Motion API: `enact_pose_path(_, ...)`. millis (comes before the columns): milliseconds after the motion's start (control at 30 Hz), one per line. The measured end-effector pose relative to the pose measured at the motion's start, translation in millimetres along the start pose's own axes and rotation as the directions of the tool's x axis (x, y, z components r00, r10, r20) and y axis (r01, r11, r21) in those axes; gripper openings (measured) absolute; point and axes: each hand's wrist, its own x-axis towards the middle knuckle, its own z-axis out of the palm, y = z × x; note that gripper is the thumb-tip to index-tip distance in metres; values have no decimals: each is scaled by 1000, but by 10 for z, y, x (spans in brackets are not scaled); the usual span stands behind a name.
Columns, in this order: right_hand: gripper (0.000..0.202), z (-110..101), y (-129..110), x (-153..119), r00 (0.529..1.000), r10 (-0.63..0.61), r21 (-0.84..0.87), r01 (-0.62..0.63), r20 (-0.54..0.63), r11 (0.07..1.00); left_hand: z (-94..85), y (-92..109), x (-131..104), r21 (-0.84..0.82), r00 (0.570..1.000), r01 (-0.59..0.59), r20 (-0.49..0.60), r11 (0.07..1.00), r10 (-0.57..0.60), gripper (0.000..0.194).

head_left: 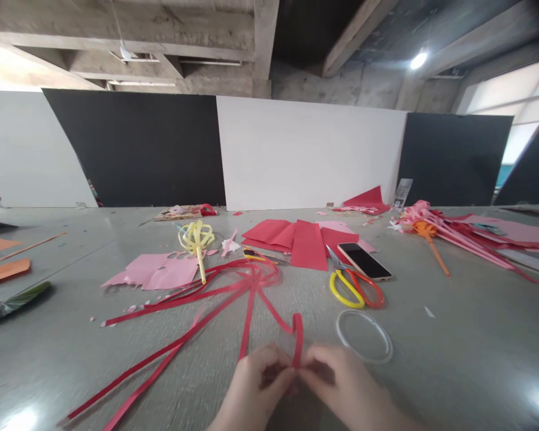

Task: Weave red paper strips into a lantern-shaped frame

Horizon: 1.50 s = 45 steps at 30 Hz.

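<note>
My left hand and my right hand meet at the near edge of the table, both closed in a pinch. Between their fingertips they grip the end of a red paper strip, which bends up into a small fold just beyond them. That strip runs back to a bundle where several red strips join and fan out to the left and toward me. Slightly blurred fingertips hide the pinched end. Right of my right hand lies a clear roll of tape, flat on the table.
Scissors with yellow and orange handles rest beside a phone. Behind are red paper sheets, a yellow utility knife, pink paper and a yellow paper flower. Pink paper flowers lie at the right.
</note>
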Motion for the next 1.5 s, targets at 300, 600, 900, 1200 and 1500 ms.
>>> enact_pose_path(300, 15, 31, 15, -10, 997, -77, -87, 74, -33, 993, 34, -61, -22, 159, 1000, -20, -2, 987, 21, 19)
enact_pose_path(600, 24, 99, 77, -23, 996, 13, -8, -14, -84, 1000, 43, -76, -16, 154, 1000, 15, 6, 988, -16, 23)
enact_pose_path(900, 14, 57, 20, -25, 994, -86, -78, 81, -63, 994, 42, -55, -30, 144, 1000, 10, 28, 990, -14, 22)
enact_pose_path(1200, 15, 140, 56, -60, 969, -238, -204, 220, -67, 954, 73, -43, -34, 13, 994, 106, 29, 994, -106, 16)
enact_pose_path(1500, 23, -47, 15, -118, 617, -786, -590, 622, -35, 515, 48, 0, -13, -457, 930, 345, 285, 820, -232, 29)
